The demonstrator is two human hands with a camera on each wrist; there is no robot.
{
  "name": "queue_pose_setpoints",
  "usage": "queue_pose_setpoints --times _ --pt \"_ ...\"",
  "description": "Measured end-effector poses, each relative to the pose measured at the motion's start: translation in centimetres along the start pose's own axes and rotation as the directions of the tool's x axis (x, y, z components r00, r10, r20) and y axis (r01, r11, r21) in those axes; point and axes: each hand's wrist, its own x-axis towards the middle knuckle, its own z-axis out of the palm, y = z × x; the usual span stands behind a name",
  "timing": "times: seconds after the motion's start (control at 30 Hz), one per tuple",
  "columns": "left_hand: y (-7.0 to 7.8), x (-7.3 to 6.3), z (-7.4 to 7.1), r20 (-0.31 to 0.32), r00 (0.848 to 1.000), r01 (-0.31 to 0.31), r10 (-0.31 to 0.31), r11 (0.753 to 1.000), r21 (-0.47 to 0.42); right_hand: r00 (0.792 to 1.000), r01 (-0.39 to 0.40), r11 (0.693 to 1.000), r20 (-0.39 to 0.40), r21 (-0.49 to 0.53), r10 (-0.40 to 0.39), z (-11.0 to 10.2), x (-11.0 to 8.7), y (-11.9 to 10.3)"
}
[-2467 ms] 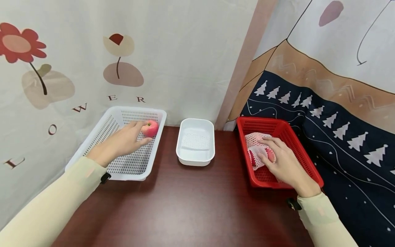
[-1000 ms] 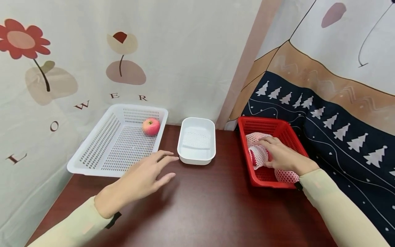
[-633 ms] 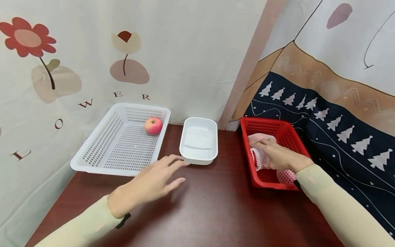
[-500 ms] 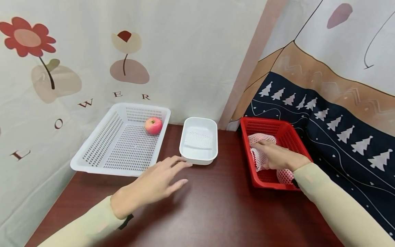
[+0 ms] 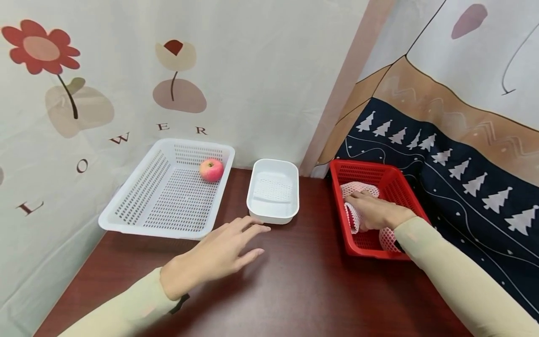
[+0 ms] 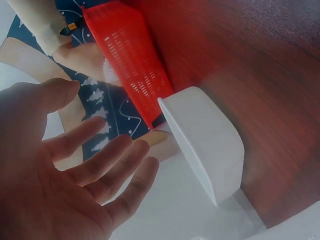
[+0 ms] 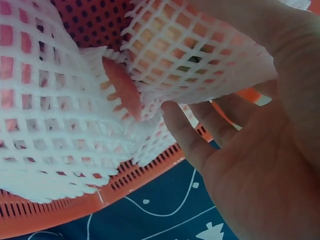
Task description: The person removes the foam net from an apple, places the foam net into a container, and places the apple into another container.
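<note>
My right hand (image 5: 375, 211) reaches into the red basket (image 5: 371, 253). Its thumb and fingers grip an apple in a white foam net (image 7: 175, 55), partly hidden under the hand in the head view. Beside it, a second foam-netted fruit (image 7: 40, 100) fills the left of the right wrist view. Another pink netted fruit (image 5: 387, 240) lies under my right wrist. My left hand (image 5: 219, 252) hovers over the table, fingers spread and holding nothing, fingertips near the small white container (image 5: 273, 191). A bare red apple (image 5: 212, 170) sits in the white basket's (image 5: 177, 206) far right corner.
The baskets and container stand in a row on a dark red-brown table (image 5: 294, 290). Behind them hangs a pale curtain (image 5: 261, 84) with flower prints. A navy cloth with white trees (image 5: 446, 187) runs behind and right of the red basket.
My left hand has left the apple in the white basket and moved right and nearer, towards the small container. My right hand has gone lower into the red basket and closed round a netted apple.
</note>
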Motion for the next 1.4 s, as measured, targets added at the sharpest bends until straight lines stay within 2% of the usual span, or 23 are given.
queue_pose_setpoints --times 0.23,0.47,0.73,1.0,1.2,1.4 --pt "0.5 0.6 0.4 0.004 1.0 -0.026 0.026 1.0 -0.006 1.0 0.0 0.999 -0.002 -0.041 0.0 0.1 0.5 0.3" --pt "0.7 1.2 0.5 -0.009 0.999 -0.046 0.046 0.999 0.005 0.999 -0.036 0.997 0.013 -0.07 0.037 0.4 0.9 0.4" --pt "0.8 2.0 0.3 -0.036 0.998 -0.058 0.059 0.998 0.024 1.0 -0.022 0.994 0.008 -0.102 0.023 0.5 1.0 0.2" --pt "1.2 2.9 0.3 -0.016 0.999 -0.046 0.046 0.999 0.013 1.0 -0.004 0.999 -0.029 -0.032 0.003 -0.1 0.1 0.5" --pt "1.2 3.5 0.3 -0.02 0.999 -0.043 0.043 0.999 -0.019 0.998 -0.024 0.999 -0.052 0.047 0.026 -0.6 -0.8 0.3" --pt "0.8 4.0 0.8 -0.019 1.0 -0.019 0.018 0.997 -0.072 0.992 -0.06 0.996 -0.103 0.07 0.067 -0.6 -1.5 0.0"
